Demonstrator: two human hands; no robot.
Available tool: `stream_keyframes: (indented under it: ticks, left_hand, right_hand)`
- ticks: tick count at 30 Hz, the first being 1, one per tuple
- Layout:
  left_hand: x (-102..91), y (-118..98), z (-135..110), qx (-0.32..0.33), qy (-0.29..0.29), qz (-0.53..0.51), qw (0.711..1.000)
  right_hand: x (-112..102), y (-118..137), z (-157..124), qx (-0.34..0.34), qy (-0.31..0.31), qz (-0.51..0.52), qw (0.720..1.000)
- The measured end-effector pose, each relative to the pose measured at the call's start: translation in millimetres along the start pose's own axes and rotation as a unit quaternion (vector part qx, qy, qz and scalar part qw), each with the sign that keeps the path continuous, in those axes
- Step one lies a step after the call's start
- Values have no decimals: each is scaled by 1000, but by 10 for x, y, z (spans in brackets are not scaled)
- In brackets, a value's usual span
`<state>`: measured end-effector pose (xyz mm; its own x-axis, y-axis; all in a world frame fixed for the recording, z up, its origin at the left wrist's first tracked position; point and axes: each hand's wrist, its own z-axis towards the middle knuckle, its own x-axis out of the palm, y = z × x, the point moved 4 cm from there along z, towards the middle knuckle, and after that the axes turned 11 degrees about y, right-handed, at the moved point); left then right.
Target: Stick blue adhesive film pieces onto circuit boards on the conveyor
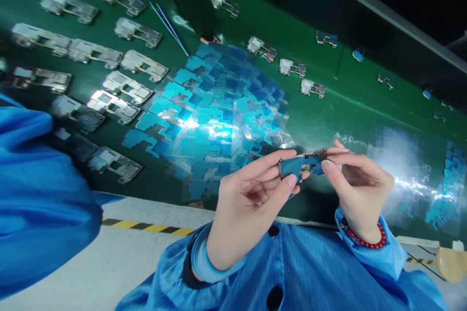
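A small circuit board with a blue film on its face is held between both hands above the near edge of the green belt. My left hand pinches its left end between thumb and fingers. My right hand, with a red bead bracelet at the wrist, pinches its right end with fingertips on the film. Both sleeves are blue.
A pile of peeled blue films lies on the belt just beyond the hands. Several bare circuit boards sit in rows at the left, more further back. Another film heap lies at the right. Another person's blue sleeve fills the left edge.
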<state>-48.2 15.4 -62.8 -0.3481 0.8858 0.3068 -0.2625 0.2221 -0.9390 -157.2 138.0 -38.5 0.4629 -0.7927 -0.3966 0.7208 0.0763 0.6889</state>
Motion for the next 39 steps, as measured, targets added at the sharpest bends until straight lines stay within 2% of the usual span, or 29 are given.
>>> stream_keyframes:
  ticks: [7,12,19,23,26,29,31,33,35,39]
  left_hand:
    - [5,22,-11,10,-19,-5,1000]
    - [7,-2,7,44,-71,-4,996]
    - [-9,54,-4,73,-70,6,995]
    - [-9,80,-19,86,-66,-2,994]
    - [23,68,-6,86,-64,-26,994]
    - [12,80,7,60,-95,-68,991]
    - [-5,106,23,30,-81,-73,994]
    - [-27,130,43,11,-41,-65,997]
    - [-65,146,56,8,-22,-64,998]
    - [-103,167,83,0,-26,-67,997]
  right_hand:
    - [26,-17,0,-5,0,-4,1000]
    - [31,-37,-14,-6,-1,-22,1000]
    - [-20,22,-4,-95,-29,-168,981]
    - [-36,16,12,-86,-29,-150,985]
    - [-18,-8,34,-53,-18,-125,991]
    - [12,-123,75,56,35,-25,998]
    - [53,-225,84,148,98,86,980]
    - [82,-293,72,209,146,165,953]
    - [81,-322,57,229,162,190,941]
    - [73,-300,33,203,164,162,952]
